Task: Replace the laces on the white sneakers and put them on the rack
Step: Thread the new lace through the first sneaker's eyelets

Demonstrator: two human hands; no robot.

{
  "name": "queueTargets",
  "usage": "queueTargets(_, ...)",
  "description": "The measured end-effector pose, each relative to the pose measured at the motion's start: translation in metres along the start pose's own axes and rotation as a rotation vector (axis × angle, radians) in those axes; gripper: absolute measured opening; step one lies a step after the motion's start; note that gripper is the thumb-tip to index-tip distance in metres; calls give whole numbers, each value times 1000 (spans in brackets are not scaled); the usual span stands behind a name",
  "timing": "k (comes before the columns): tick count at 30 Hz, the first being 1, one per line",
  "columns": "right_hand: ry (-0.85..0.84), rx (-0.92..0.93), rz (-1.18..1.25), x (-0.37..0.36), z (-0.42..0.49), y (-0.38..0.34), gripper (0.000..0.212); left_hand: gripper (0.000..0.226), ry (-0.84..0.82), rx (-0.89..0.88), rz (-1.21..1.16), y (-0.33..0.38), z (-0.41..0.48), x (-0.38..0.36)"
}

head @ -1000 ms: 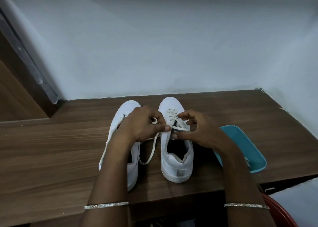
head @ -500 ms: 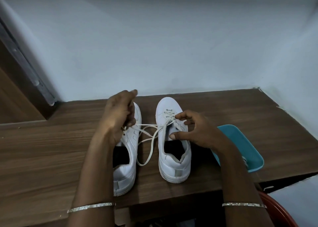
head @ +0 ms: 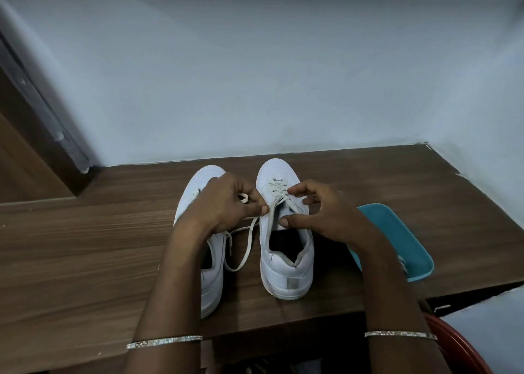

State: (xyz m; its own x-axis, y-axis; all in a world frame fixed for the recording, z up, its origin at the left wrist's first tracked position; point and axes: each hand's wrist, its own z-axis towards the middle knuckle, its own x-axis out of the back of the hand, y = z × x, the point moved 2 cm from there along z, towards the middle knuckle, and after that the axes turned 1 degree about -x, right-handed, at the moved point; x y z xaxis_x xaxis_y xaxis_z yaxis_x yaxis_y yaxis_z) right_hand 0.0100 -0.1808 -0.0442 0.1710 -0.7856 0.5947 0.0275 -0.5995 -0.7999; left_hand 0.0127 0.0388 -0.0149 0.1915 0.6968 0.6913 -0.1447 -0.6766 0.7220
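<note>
2 white sneakers (head: 286, 249) side by side, cream lace (head: 241, 249) half-threaded

Sneakers (head: 285, 232) on table (head: 85, 246), tray (head: 397, 237) right.

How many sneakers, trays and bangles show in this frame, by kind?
White sneakers: 2
Teal tray: 1
Silver bangles: 2
Total: 5

The person's left hand (head: 226, 203) and right hand (head: 326, 214) are bare, as are both forearms. Each forearm wears one thin, silvery, glittering bangle. The left bangle (head: 164, 342) and the right bangle (head: 400, 334) sit by the table's (head: 71, 260) near edge.
</note>
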Motion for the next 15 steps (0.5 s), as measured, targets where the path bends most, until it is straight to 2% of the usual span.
queueTargets(5,-14,-9,24,0,0,1,61,4,-125,26,70,-1,0,-6)
queueTargets(9,-15,-16,28,0,0,0,63,19,-253,122,-105,-4,-3,-4)
queueTargets(12,-21,-14,29,1,-2,-3,64,23,-157,133,-123,-8,0,-2)
queueTargets(15,-25,-12,54,3,-4,-7,62,4,-17,80,55,-6,2,-4)
